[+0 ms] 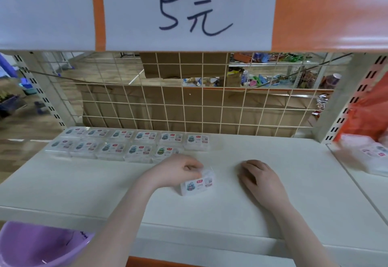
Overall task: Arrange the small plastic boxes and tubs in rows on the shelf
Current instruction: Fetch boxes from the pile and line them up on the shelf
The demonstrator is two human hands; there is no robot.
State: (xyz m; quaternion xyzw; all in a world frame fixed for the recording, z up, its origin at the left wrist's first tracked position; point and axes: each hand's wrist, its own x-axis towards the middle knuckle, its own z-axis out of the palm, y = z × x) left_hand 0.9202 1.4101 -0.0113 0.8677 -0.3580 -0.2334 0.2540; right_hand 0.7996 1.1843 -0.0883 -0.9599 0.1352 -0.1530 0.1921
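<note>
Pinching a small plastic box [197,184] under its fingers, left hand [176,170]; right hand [259,179] rests relaxed.

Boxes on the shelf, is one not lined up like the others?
Yes. One box sits alone, tilted, in front of the two rows, gripped by the left hand. It isn't in line yet.

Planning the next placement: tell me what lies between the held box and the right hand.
Only bare shelf separates the box from the right hand, per the head view.

Clear boxes [134,147] with white labels, pale grey shelf [84,182], purple basin [37,245], orange trim [329,10]
</note>
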